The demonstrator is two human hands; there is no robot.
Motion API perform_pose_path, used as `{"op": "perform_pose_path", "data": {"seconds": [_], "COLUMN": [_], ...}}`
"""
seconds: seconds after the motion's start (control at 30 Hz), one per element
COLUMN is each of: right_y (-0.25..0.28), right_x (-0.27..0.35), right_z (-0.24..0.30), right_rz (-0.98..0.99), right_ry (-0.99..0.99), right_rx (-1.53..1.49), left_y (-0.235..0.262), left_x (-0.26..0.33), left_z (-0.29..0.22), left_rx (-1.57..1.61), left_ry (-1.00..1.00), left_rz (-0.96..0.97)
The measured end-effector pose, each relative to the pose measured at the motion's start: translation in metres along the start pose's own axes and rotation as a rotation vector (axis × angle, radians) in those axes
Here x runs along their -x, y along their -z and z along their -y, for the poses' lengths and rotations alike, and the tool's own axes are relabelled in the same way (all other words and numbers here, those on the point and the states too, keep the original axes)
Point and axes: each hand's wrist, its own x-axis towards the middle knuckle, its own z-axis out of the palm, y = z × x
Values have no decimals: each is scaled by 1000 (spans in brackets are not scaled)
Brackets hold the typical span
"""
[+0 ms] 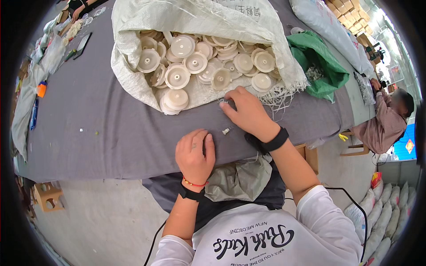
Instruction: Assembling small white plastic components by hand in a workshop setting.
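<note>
Left hand: the left hand (195,153) was laid palm-down on the grey table cover (102,124) near its front edge, fingers curled loosely together; nothing was seen to be grasped, though what lay beneath the palm could not be told.
Right hand: the right hand (248,113) was stretched forward to the mouth of the white woven sack (191,17), its fingertips (227,98) pinched on something small at the sack's frayed edge; what was pinched was too small to be made out.
Small part: a small white piece (226,131) was left lying on the cover between the two hands, touching neither.
Discs: a heap of cream plastic discs (195,62) was spilled in the sack's open mouth, just beyond the right fingertips.
Wrists: a black band was worn on each wrist, with a red cord on the left.
Green bag: a green bag (324,66) was set just right of the sack.
Far side: a dark phone (82,44) was placed at the table's far left.
Other person: a seated person (386,122) was seen at the right end of the table, well apart.
</note>
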Motion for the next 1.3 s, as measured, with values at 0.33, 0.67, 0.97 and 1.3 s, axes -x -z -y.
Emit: {"op": "perform_pose_path", "data": {"seconds": [0.33, 0.67, 0.97, 1.3], "right_y": [-13, 0, 12, -9], "right_x": [-16, 50, 77, 36], "right_z": [3, 38, 53, 15], "right_rz": [121, 212, 161, 7], "right_ry": [-71, -29, -107, -170], "right_rx": [0, -9, -255, -112], "left_y": [-17, -43, -20, -21], "left_x": [90, 96, 79, 81], "left_z": [-19, -6, 0, 0], "left_rx": [1616, 2176, 2234, 2144], "left_ry": [989, 1672, 1690, 1693], "left_rz": [745, 493, 570, 546]}}
